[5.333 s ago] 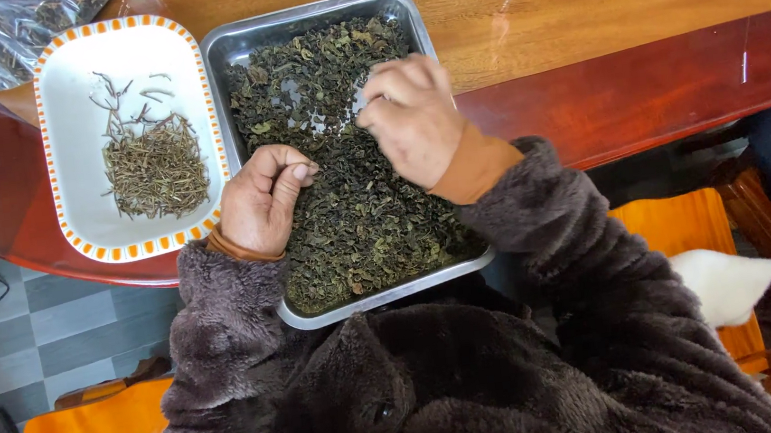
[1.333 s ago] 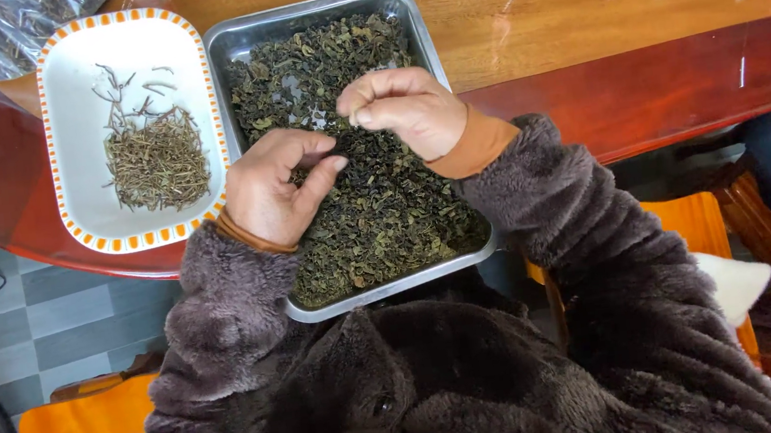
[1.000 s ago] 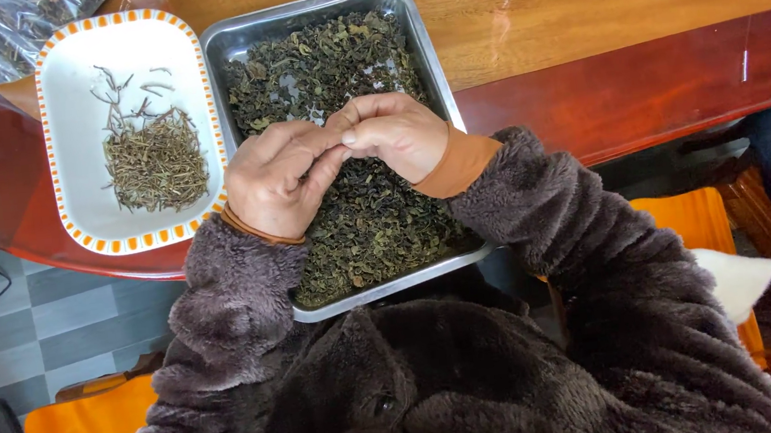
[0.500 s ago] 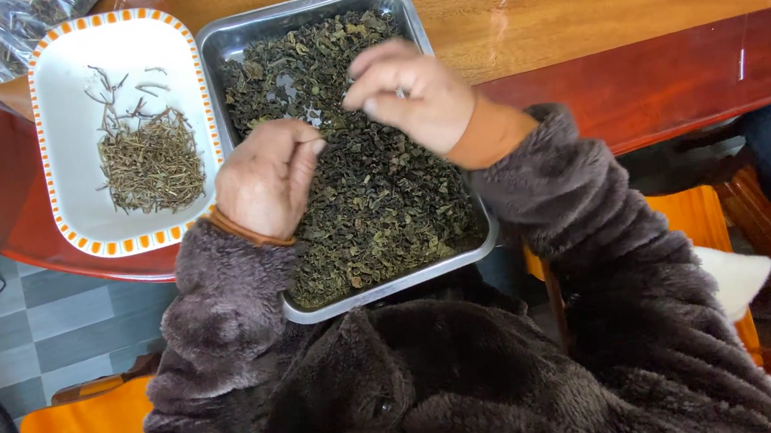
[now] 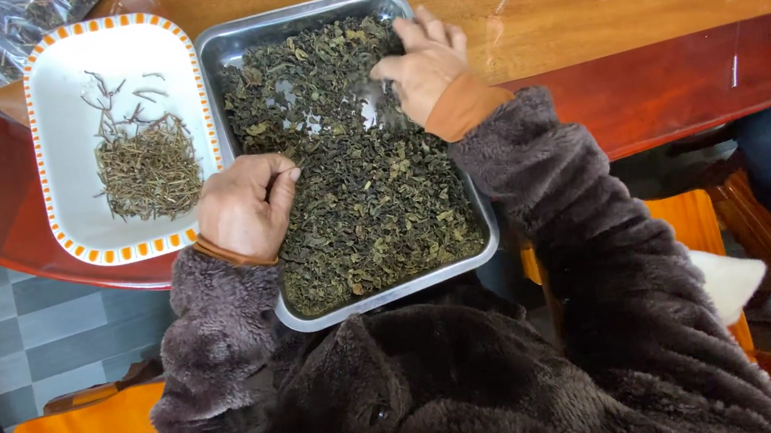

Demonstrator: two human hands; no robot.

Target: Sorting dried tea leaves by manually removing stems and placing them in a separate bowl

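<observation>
Both hands I observe over the metal tray of dried leaves: left hand curled shut, contents hidden; right hand fingers bent, raking leaves at the far end.

Single head-worn view, looking steeply down, close over metal tray, table edge

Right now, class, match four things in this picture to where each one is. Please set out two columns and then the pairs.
1 left hand
2 right hand
3 pale stems
4 dried leaves

A in the white dish
B at the tray's far end
C filling the metal tray
D on the tray's left rim

1-D, 2-B, 3-A, 4-C
</observation>
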